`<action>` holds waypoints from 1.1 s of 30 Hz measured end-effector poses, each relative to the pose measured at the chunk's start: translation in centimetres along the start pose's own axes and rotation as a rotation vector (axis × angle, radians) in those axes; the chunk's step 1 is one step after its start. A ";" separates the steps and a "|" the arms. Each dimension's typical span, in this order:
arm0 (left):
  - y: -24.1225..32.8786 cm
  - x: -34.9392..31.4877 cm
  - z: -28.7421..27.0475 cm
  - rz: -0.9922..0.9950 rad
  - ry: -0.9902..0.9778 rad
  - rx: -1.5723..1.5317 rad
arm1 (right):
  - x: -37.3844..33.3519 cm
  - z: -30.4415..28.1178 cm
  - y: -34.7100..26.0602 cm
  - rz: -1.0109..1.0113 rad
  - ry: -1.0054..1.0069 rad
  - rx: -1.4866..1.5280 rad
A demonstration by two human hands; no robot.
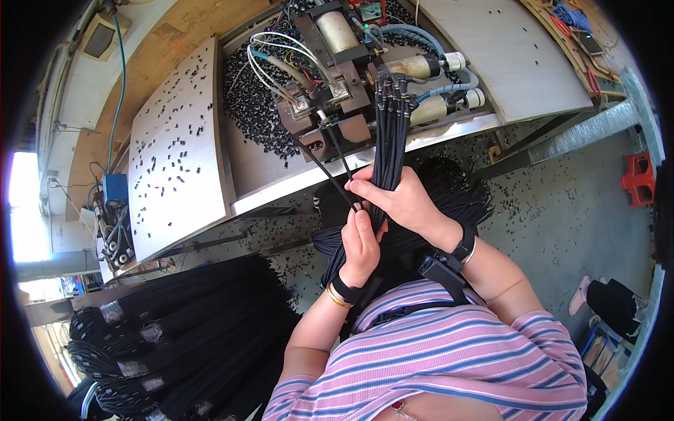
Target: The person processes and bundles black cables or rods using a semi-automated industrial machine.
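Observation:
My right hand [408, 203] is closed around a bundle of thin black cords [390, 144]. Their tipped ends point up and away, in front of the machine's cylinders. Just below it, my left hand [361, 245] is closed, with thumb and fingertips pinching a black cord [324, 167]. This cord and another one beside it [338, 151] slant up to the jaws of the metal bench machine [324, 121]. The second cord passes by my right fingertips; whether they grip it cannot be made out. The bundle's lower lengths hang behind my hands.
Small black scraps [258, 119] lie heaped around the machine and scattered over the left metal panel [175, 151] and the floor [547, 203]. Tied bundles of black cords [196, 330] fill the lower left. A red stool [637, 180] stands at right, beyond a wrapped rail [583, 133].

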State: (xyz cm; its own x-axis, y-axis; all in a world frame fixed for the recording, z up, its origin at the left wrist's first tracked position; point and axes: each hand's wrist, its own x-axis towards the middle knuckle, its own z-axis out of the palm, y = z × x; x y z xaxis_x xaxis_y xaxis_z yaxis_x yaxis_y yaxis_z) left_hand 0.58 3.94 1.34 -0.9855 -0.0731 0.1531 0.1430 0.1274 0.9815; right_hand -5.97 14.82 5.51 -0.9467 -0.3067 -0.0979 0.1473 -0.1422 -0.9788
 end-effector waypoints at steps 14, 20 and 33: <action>-0.5 2.1 -1.3 -0.024 0.017 -0.056 | 2.6 1.6 0.1 -0.066 0.095 0.075; -0.4 2.2 -1.2 -0.018 0.050 -0.048 | 2.8 1.9 0.1 -0.052 0.092 0.102; -0.6 2.0 -1.4 -0.030 0.028 -0.067 | 2.8 1.8 -0.2 -0.026 0.044 0.028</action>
State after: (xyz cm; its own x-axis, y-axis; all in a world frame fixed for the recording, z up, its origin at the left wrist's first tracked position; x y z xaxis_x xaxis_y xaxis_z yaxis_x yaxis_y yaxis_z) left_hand -1.33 2.33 1.25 -0.9866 -0.1036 0.1261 0.1206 0.0581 0.9910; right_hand -8.11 12.34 5.71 -0.9620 -0.2608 -0.0814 0.1302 -0.1757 -0.9758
